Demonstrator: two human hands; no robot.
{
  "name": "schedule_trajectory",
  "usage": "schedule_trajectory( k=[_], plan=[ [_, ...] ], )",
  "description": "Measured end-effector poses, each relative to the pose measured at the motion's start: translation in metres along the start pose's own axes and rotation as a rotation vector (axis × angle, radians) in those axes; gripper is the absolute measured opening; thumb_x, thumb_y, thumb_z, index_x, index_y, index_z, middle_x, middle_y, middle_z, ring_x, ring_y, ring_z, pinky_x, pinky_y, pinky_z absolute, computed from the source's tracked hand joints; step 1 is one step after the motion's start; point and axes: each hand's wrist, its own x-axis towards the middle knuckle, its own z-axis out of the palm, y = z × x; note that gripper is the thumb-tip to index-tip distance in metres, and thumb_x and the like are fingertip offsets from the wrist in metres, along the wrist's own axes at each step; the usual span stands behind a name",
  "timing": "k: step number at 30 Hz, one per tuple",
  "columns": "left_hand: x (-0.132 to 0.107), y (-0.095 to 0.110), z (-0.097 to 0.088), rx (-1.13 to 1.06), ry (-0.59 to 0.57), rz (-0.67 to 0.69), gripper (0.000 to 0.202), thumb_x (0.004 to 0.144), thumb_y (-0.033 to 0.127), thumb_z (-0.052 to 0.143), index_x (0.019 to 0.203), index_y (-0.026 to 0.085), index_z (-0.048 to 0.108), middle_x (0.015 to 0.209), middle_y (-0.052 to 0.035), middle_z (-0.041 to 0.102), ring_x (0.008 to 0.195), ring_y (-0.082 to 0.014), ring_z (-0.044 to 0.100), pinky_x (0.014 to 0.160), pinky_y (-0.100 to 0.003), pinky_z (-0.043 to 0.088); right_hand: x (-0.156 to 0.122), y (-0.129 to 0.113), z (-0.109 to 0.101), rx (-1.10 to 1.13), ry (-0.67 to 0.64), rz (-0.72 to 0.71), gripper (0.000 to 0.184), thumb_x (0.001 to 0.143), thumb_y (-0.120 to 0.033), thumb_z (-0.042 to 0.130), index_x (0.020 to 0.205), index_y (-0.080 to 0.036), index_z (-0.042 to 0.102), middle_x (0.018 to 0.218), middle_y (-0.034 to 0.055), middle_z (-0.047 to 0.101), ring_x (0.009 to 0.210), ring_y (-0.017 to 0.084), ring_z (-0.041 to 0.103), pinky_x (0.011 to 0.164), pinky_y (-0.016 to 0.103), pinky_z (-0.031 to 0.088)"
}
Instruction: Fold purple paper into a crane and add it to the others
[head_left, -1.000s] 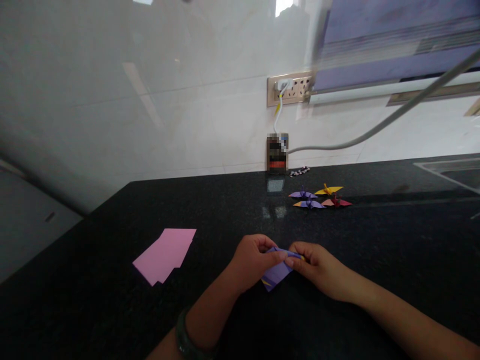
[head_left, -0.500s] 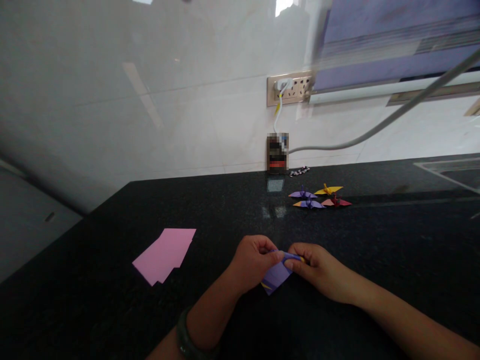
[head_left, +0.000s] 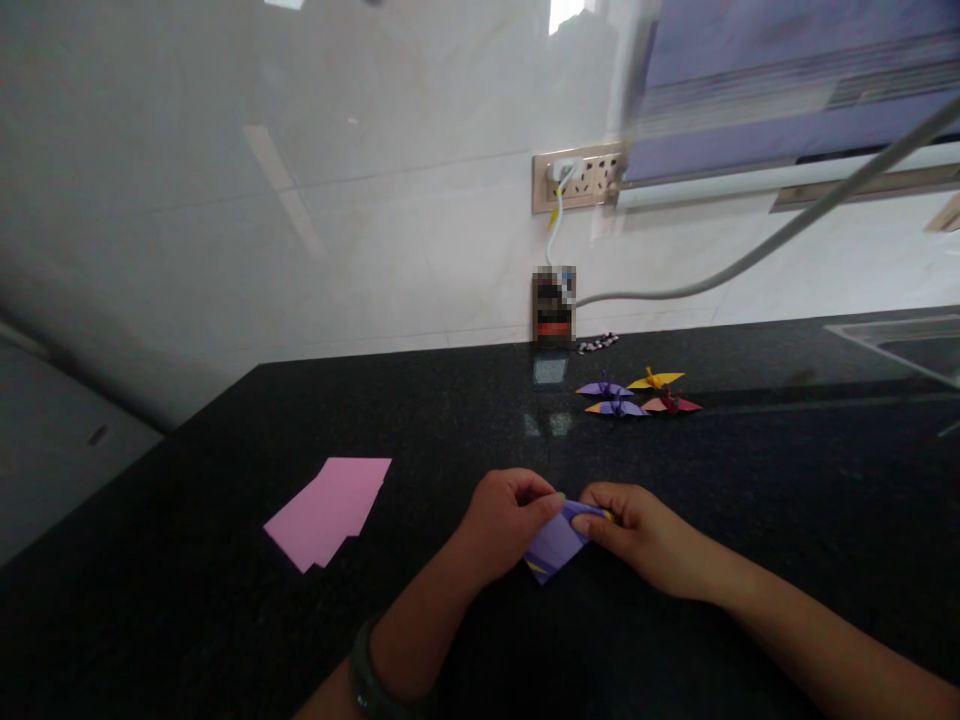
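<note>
A piece of purple origami paper (head_left: pixel 556 550) with yellow marks near its lower corner is held between both hands, just above the dark counter. My left hand (head_left: pixel 511 525) pinches its upper left edge with thumb and fingers. On the other side my right hand (head_left: pixel 626 528) grips the right corner, thumb on top. The upper edge looks folded over, and a bit of yellow shows by the right fingers. Parts of the paper are hidden beneath both hands.
Several folded paper cranes, including a yellow crane (head_left: pixel 656 380) and a red crane (head_left: pixel 673 403), stand behind my hands. Pink paper sheets (head_left: pixel 330 515) lie to the left. A small box (head_left: pixel 554 305) with cables leans by the wall, beside a beaded string (head_left: pixel 598 344).
Both hands keep their grip on the purple paper. My left thumb has shifted slightly left, showing more of the upper edge, and the paper's lower corner has moved slightly up and right.
</note>
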Motion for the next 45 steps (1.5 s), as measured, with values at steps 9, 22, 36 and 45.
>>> schedule_trajectory(
  k=[9,22,36,45],
  plan=[
    [-0.004,0.003,0.005,0.105,0.038,0.034,0.019,0.071,0.029,0.050,0.066,0.014,0.062,0.059,-0.0012,0.056,0.054,-0.0121,0.048,0.049,-0.022,0.034,0.001,-0.009,0.003,-0.059,0.048,-0.082,0.026,0.084,-0.034,0.040,0.073,-0.016,0.055,0.062,-0.0017,0.047,0.057,0.010,0.043,0.050,0.020,0.034],
    [-0.003,0.006,0.006,-0.061,0.033,-0.094,0.019,0.067,0.031,0.057,0.064,0.013,0.059,0.053,0.0003,0.051,0.046,-0.0088,0.042,0.043,-0.020,0.030,0.001,-0.008,-0.010,-0.062,0.025,-0.077,0.020,0.078,-0.023,0.044,0.067,-0.015,0.059,0.056,-0.0025,0.050,0.051,0.009,0.043,0.047,0.019,0.032],
    [0.001,0.001,-0.010,-0.250,0.144,-0.160,0.022,0.066,0.034,0.059,0.063,0.013,0.054,0.050,0.0029,0.048,0.042,-0.0068,0.038,0.041,-0.020,0.027,-0.003,0.003,-0.043,0.091,0.156,0.042,0.016,0.075,-0.025,0.048,0.064,-0.015,0.055,0.051,-0.0029,0.051,0.047,0.009,0.046,0.046,0.021,0.036],
    [-0.003,0.005,0.008,-0.250,0.128,-0.035,0.022,0.070,0.035,0.056,0.067,0.013,0.055,0.058,0.0008,0.052,0.050,-0.0091,0.044,0.047,-0.020,0.034,0.003,-0.014,0.011,0.543,0.150,0.074,0.027,0.067,-0.039,0.063,0.070,-0.015,0.051,0.053,-0.0044,0.049,0.045,0.007,0.045,0.040,0.018,0.035]
  ],
)
